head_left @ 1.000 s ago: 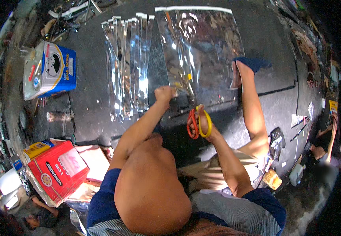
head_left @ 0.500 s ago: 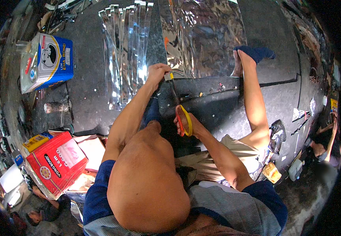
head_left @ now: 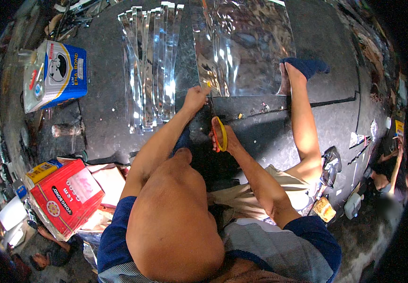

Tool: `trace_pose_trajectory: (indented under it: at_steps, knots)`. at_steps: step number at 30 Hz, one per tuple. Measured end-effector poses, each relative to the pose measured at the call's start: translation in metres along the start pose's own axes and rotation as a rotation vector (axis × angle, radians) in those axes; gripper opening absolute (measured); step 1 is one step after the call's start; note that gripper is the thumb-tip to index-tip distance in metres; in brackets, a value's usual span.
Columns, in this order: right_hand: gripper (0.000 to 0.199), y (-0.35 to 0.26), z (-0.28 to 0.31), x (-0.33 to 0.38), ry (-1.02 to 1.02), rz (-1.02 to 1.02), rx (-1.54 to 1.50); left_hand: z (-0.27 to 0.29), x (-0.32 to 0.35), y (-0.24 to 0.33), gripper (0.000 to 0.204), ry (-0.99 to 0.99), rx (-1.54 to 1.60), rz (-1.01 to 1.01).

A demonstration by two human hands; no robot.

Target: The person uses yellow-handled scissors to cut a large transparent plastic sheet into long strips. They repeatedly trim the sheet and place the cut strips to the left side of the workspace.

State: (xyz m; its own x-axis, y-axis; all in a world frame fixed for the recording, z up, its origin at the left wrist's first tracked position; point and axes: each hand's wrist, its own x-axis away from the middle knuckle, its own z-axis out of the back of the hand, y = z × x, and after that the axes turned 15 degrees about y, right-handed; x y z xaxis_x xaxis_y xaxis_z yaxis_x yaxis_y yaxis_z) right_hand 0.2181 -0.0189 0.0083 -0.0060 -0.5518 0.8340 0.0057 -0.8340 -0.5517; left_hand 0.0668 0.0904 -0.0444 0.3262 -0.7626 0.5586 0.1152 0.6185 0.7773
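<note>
A shiny, mirror-like plastic sheet [head_left: 256, 56] lies on the dark floor ahead of me. Fingers pinched, my left hand [head_left: 196, 100] is closed on its near left corner. In my right hand [head_left: 227, 137] is a pair of scissors [head_left: 222, 132] with orange and yellow handles, its dark blades pointing away from me at that corner. How far the blades are apart I cannot make out. Left of the sheet lies a row of several long, narrow shiny strips [head_left: 154, 66], roughly side by side.
A blue and white can [head_left: 67, 70] stands at the far left, with a clear jar [head_left: 66, 130] nearer me. A red box [head_left: 67, 198] is beside my left arm. My socked foot [head_left: 307, 66] rests by the sheet's right edge. Another person [head_left: 387, 177] sits at right.
My left hand has come slightly nearer and to the right. The scissors in my right hand have moved a little forward, and the sheet's near edge has shifted slightly toward me.
</note>
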Motion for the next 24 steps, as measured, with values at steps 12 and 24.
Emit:
trace_pose_trajectory:
  at_steps: [12, 24]
  knots:
    - [0.084, -0.025, -0.012, 0.012, 0.023, 0.078, 0.112, 0.005, 0.011, -0.008, 0.028, 0.023, -0.002, -0.301]
    - [0.081, -0.045, -0.013, 0.007, 0.083, 0.11, 0.158, 0.008, 0.01, -0.001, 0.02, -0.11, 0.221, -0.026]
